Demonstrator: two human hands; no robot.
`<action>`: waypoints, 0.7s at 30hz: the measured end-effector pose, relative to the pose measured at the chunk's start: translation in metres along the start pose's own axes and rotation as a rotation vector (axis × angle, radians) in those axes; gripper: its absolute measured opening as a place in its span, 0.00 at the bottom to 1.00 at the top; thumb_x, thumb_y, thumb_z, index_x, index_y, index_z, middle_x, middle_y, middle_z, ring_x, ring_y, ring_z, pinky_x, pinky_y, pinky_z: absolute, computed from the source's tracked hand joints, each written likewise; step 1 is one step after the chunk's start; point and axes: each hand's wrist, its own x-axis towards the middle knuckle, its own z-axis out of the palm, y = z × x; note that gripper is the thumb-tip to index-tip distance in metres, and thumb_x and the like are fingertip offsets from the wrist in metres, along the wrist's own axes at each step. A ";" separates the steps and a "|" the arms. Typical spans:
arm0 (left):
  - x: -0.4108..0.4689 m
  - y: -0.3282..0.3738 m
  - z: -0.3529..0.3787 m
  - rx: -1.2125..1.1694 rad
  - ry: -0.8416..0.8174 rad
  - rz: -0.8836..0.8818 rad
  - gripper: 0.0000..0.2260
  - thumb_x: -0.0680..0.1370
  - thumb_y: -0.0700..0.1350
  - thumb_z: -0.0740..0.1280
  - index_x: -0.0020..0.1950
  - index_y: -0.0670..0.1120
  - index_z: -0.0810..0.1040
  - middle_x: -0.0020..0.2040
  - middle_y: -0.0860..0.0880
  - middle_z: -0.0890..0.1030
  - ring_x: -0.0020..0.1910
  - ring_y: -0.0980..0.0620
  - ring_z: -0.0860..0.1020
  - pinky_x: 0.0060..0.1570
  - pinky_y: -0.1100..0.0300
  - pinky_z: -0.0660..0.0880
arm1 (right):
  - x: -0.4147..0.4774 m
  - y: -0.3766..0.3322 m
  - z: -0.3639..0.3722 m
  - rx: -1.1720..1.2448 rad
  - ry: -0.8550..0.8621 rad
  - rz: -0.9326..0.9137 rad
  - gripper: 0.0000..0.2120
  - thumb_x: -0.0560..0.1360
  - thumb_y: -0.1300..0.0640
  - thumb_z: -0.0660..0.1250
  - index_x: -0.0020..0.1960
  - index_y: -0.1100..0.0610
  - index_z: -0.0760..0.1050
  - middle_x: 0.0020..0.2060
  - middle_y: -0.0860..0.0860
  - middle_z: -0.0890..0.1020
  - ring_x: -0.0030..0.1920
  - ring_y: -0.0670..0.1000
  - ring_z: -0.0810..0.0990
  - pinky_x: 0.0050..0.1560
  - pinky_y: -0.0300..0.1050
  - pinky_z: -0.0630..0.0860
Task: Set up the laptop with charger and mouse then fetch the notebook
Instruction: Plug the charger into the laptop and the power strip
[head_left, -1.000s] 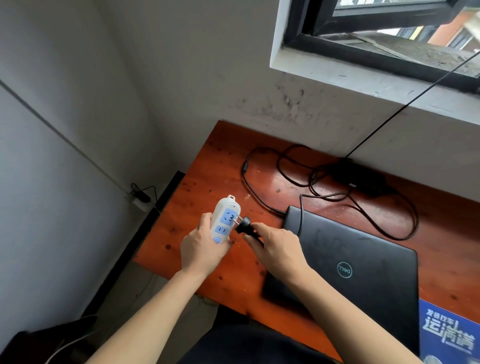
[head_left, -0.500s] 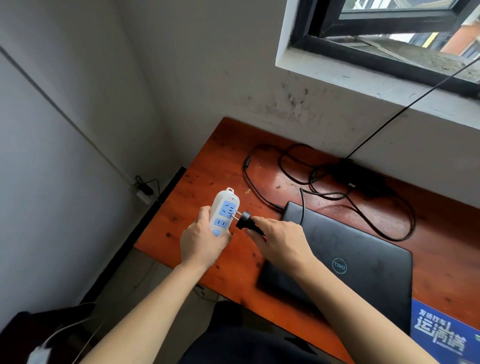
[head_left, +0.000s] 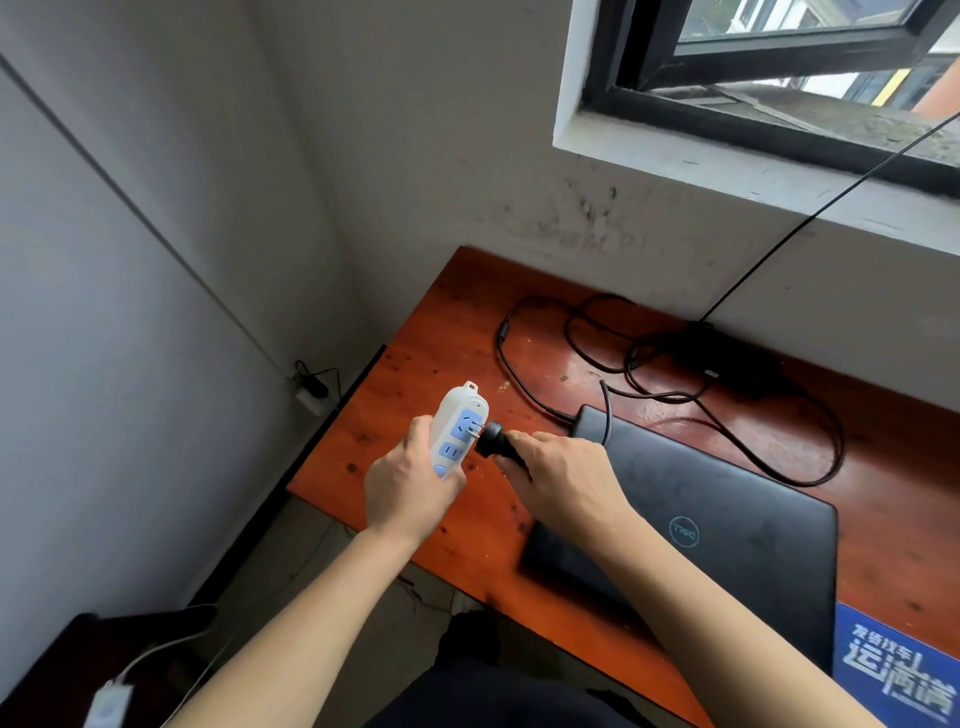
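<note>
Grey walls meet in a corner beneath a black-framed window, and a reddish wooden tabletop fills the space below it. Over its front-left corner the left hand has its grip clamped round a white power strip with blue sockets, held in the air. Just to its right the right hand pinches the charger's black plug, prongs at the upper socket and seemingly only partly in. Further right the closed laptop lies along the front edge, the charger cable looped behind it toward the back edge, with a blue printed item at the front-right corner. The risk, as I judge it, is skewed prongs: with the strip unsupported, an off-axis push could twist it in the hand or jam the pins, and fingers near the plug's face could touch metal. Neither mouse nor notebook is in view. Compared with a second ago, the plug has closed on the socket and the strip sits a little higher and more upright.
</note>
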 end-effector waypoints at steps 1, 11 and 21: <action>-0.001 0.002 -0.001 0.019 0.006 0.011 0.24 0.63 0.51 0.78 0.51 0.49 0.71 0.33 0.55 0.76 0.25 0.58 0.64 0.26 0.75 0.46 | 0.001 -0.001 -0.002 -0.017 -0.008 -0.006 0.14 0.81 0.45 0.62 0.54 0.53 0.79 0.37 0.49 0.81 0.35 0.55 0.80 0.31 0.44 0.67; -0.002 0.030 -0.005 0.127 0.034 0.115 0.22 0.60 0.44 0.78 0.46 0.46 0.70 0.34 0.49 0.78 0.25 0.54 0.64 0.26 0.71 0.48 | -0.002 0.007 -0.024 -0.136 -0.072 -0.054 0.16 0.84 0.46 0.57 0.51 0.57 0.76 0.39 0.52 0.80 0.32 0.55 0.74 0.31 0.46 0.66; 0.005 0.048 -0.001 0.165 -0.022 0.151 0.20 0.60 0.44 0.75 0.42 0.48 0.66 0.31 0.51 0.75 0.24 0.48 0.67 0.24 0.66 0.53 | 0.004 0.011 -0.036 -0.282 -0.179 -0.023 0.06 0.81 0.59 0.60 0.45 0.54 0.69 0.34 0.50 0.72 0.31 0.54 0.70 0.29 0.46 0.60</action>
